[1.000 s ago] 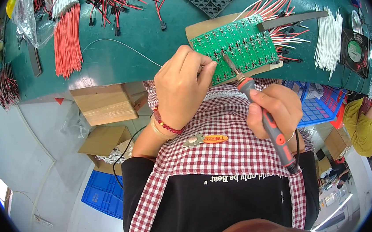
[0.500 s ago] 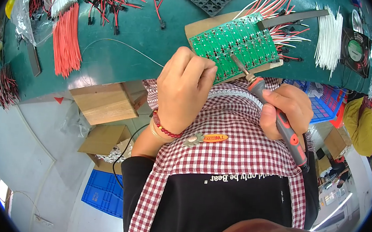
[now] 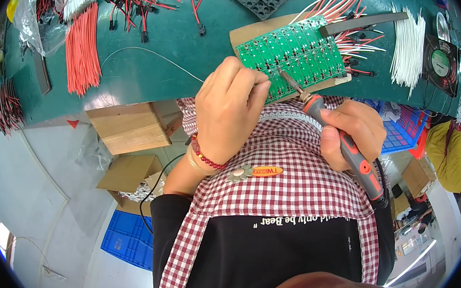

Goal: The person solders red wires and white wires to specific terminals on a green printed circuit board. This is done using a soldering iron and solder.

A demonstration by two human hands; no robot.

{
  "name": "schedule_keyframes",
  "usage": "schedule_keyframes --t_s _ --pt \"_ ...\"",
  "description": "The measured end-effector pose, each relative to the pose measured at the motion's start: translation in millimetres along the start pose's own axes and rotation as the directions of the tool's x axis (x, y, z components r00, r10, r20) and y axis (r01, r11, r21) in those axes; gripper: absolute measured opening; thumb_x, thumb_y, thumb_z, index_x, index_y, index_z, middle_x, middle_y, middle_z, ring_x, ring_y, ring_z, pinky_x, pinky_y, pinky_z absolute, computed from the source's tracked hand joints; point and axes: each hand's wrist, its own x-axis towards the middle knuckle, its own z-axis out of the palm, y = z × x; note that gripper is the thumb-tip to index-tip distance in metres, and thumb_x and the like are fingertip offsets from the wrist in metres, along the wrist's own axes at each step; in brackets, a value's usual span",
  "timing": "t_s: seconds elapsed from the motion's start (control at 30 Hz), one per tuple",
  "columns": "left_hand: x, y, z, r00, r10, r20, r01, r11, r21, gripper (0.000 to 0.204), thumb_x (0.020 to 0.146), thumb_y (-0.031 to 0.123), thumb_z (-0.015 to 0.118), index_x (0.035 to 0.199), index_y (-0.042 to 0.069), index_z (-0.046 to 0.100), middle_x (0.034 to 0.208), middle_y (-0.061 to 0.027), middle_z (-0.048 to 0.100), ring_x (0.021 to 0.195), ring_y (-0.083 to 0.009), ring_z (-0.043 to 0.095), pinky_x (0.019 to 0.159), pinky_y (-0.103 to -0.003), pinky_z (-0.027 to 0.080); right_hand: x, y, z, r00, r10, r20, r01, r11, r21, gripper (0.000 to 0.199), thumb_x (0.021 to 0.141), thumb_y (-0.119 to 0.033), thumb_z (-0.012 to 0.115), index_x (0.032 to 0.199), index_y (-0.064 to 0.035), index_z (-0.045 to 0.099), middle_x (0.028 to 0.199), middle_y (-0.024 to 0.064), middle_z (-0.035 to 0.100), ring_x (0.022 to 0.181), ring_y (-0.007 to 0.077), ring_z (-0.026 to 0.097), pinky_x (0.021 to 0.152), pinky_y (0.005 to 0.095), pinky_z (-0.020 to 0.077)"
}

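Two bare hands worked at the near edge of a dark green tabletop (image 3: 158,33). The left hand (image 3: 231,108) was curled narrow, its fingertips pressed on the green rectangular circuit board (image 3: 296,54), and I could not tell whether it pinched anything. The right hand (image 3: 352,132) was wrapped round the grey-and-orange handle of a soldering iron (image 3: 345,148), whose metal tip touched the board just beside the left fingers. That board lay on a brown cardboard sheet (image 3: 251,33), with red and white wires fanning from its far edge.

One clear plastic bag (image 3: 33,11) at the left held bundled wires, beside a loose bundle of orange-red wires (image 3: 83,46). Below the tabletop sat brown cardboard boxes (image 3: 128,127) and a blue plastic crate (image 3: 128,242); another blue crate (image 3: 401,131) showed at the right. On the checked apron (image 3: 291,204) sat a small orange oval label (image 3: 266,172).
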Motion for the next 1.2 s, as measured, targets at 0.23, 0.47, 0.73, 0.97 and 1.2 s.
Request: schedule_keyframes --t_s 0.23,0.47,0.73,0.97,1.2 --pt "-0.5 0.9 3.1 1.0 0.003 0.015 -0.003 1.0 0.01 0.012 0.076 -0.004 0.073 0.08 0.001 0.062 0.077 -0.0068 0.055 0.062 -0.016 0.059 0.052 -0.028 0.045 8.0 3.4 -8.1 0.998 0.014 0.063 -0.018 0.998 0.059 0.022 0.062 -0.004 0.068 0.084 0.0017 0.066 0.059 0.0087 0.056 0.047 0.022 0.055 0.043 0.0315 0.0425" --pt "-2.3 2.7 0.4 0.999 0.008 0.038 -0.009 1.0 0.017 0.013 0.076 -0.003 0.074 0.08 0.001 0.062 0.077 -0.0071 0.055 0.063 -0.0171 0.061 0.054 -0.028 0.048 8.0 -1.3 -12.7 0.996 -0.012 0.088 0.008 0.999 0.037 0.022 0.062 -0.004 0.067 0.084 0.0024 0.066 0.06 0.0097 0.058 0.047 0.0219 0.056 0.043 0.0311 0.0428" --pt "-3.0 -3.0 -4.8 0.997 -0.072 -0.032 0.072 0.997 -0.009 0.018 0.072 0.003 0.077 0.079 0.006 0.06 0.074 -0.0062 0.051 0.061 -0.0227 0.055 0.053 -0.034 0.043 5.0 1.1 -8.4 1.0 0.007 0.002 -0.007 0.998 0.065 0.021 0.068 -0.004 0.068 0.088 0.0034 0.067 0.06 0.01 0.058 0.046 0.0215 0.057 0.043 0.0306 0.0435" --pt "-1.0 -8.1 -4.4 0.994 -0.088 -0.061 0.087 0.996 -0.023 0.017 0.073 0.002 0.077 0.078 0.006 0.06 0.074 -0.0064 0.052 0.06 -0.0222 0.055 0.052 -0.034 0.043 2.6 2.0 10.3 1.0 0.011 -0.005 -0.01 0.997 0.074 0.02 0.07 -0.005 0.069 0.088 0.0033 0.067 0.06 0.01 0.059 0.047 0.0211 0.058 0.043 0.0304 0.0442" --pt "1.4 -11.6 -1.7 0.998 -0.053 -0.039 0.053 0.999 -0.007 0.013 0.077 -0.002 0.075 0.081 0.0 0.063 0.075 -0.0058 0.054 0.059 -0.0138 0.055 0.053 -0.027 0.045 1.6 -3.5 12.1 0.999 -0.009 0.03 0.008 1.0 0.027 0.022 0.068 -0.004 0.069 0.089 0.0024 0.067 0.06 0.0083 0.056 0.047 0.0203 0.057 0.043 0.0303 0.0434"
